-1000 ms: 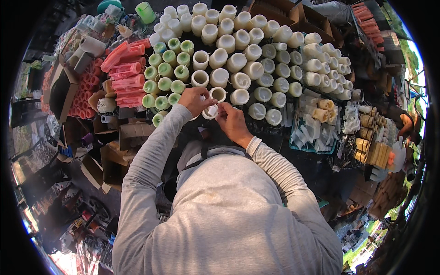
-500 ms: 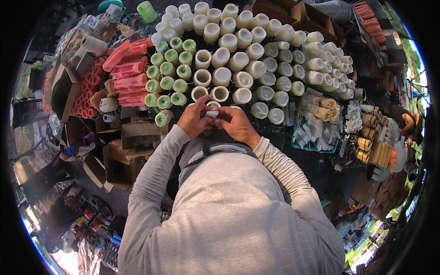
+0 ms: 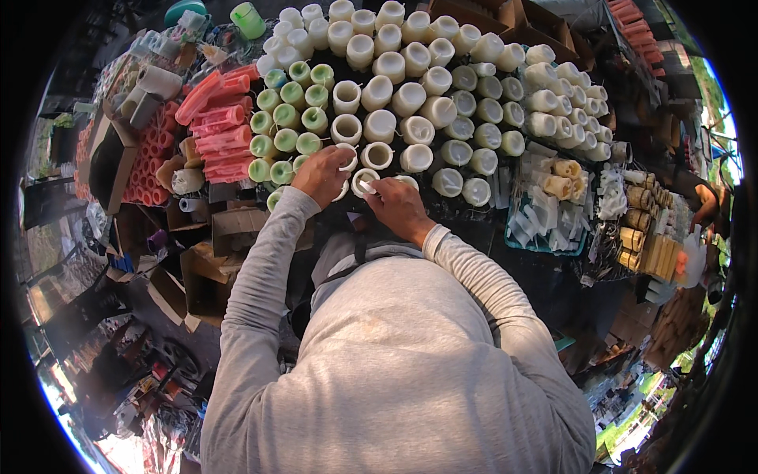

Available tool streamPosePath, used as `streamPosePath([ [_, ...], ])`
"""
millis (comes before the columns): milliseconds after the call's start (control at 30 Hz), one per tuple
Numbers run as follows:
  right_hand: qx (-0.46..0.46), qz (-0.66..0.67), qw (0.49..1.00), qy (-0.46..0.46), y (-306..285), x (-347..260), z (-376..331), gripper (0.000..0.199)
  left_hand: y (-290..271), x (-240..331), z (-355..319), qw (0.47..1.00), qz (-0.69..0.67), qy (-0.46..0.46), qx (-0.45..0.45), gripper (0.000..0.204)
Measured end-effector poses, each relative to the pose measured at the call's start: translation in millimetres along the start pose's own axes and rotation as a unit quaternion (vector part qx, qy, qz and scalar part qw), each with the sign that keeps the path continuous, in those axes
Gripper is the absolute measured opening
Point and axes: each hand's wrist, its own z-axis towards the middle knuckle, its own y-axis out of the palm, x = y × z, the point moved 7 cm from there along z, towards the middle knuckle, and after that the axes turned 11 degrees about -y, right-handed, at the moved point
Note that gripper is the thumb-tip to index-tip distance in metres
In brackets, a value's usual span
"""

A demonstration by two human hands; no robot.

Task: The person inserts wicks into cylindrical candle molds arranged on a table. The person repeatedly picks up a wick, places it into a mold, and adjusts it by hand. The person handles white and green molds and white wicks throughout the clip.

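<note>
Rows of cylindrical wax candles stand before me. My right hand point(image 3: 404, 208) pinches a small white piece point(image 3: 369, 186) at the mouth of a hollow white candle point(image 3: 360, 175). To its left, my left hand point(image 3: 320, 175) reaches over another hollow white candle point(image 3: 349, 150), its fingers curled at the rim and partly hiding it. Farther back stand white candles point(image 3: 392, 67), some hollow and some filled. Green candles point(image 3: 286, 117) with wicks are grouped to the left of these.
Pink wax pieces point(image 3: 217, 126) are piled on the left, above open cardboard boxes point(image 3: 209, 272). On the right, a teal tray point(image 3: 580, 246) holds translucent white pieces, beside bundled tan sticks point(image 3: 632, 229). A green cup point(image 3: 248, 20) stands at the back.
My hands have moved apart. The right has lowered the small white piece to the hollow candle's mouth; the left has moved left and forward onto another candle.
</note>
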Motion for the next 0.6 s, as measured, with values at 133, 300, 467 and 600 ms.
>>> streamPosePath([
  [133,-0.013,0.012,1.0,0.018,-2,3,-7,0.022,3,6,-6,1.0,-0.022,0.002,0.011,0.038],
  [300,-0.01,0.07,0.997,0.025,-27,-9,-20,0.029,9,-8,-13,0.997,-0.024,-0.068,-0.025,0.037],
  [467,0.006,0.08,0.992,0.098,-81,2,-91,0.027,9,-9,-17,0.997,-0.028,-0.066,-0.007,0.039],
  [600,0.091,-0.03,0.973,0.208,-145,60,-194,0.021,3,20,-23,0.999,0.012,-0.032,0.013,0.037],
])
